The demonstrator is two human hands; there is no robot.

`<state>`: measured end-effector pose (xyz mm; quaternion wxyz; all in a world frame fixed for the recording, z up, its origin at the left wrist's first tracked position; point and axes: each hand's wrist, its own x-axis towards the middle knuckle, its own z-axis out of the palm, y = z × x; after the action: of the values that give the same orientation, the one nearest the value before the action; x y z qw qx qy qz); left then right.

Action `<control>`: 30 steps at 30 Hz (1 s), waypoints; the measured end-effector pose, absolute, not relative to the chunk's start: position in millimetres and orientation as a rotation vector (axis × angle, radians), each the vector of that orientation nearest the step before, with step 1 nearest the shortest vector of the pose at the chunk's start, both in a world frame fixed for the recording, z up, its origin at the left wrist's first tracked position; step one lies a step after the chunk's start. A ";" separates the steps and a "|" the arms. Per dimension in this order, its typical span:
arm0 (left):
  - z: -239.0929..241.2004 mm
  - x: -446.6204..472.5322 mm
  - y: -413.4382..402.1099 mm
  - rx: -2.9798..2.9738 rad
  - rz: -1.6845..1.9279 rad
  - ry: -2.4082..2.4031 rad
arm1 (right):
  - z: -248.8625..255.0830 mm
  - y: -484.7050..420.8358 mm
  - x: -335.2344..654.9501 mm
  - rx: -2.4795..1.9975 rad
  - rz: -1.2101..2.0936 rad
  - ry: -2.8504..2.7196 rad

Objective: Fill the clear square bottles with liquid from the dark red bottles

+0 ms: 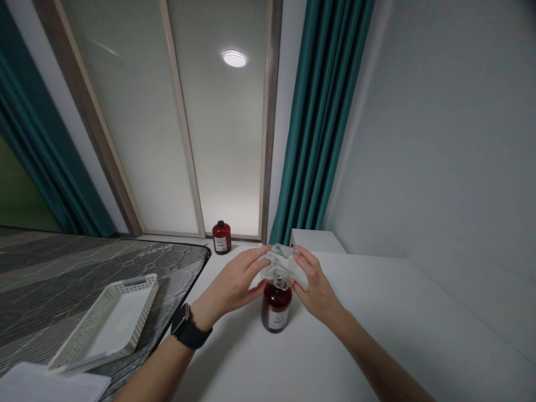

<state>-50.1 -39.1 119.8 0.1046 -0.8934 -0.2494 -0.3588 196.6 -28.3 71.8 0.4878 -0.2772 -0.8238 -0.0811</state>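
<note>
A dark red bottle (277, 304) with a white label stands upright on the white table between my hands. Over its neck, a crumpled clear plastic bag (279, 261) is spread and partly covers the top. My left hand (235, 282), with a black watch on its wrist, pinches the bag's left side between thumb and fingers. On the opposite side, my right hand (317, 286) grips the bag in the same way. Whether the bag encloses the bottle's neck or only rests on it, I cannot tell.
Another red bottle (221, 239) with a black cap stands at the table's far edge. To the left, a white perforated basket (144, 304) lies on a grey striped surface, with white sheets (54, 385) close by. A white box-like piece (316, 240) adjoins the far side.
</note>
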 end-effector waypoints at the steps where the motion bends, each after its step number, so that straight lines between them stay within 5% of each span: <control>1: 119.9 -49.8 -39.4 -2.619 -1.051 -0.726 | 71.9 -28.5 196.4 -0.675 -0.205 -2.001; 30: 116.7 -48.7 -44.8 -2.395 -1.007 -0.627 | 69.6 -31.0 195.6 -0.604 -0.365 -1.915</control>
<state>-48.7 -44.8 116.7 0.2322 -0.8716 -0.2282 -0.3666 195.6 -31.0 69.6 0.5230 -0.2521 -0.7998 -0.1524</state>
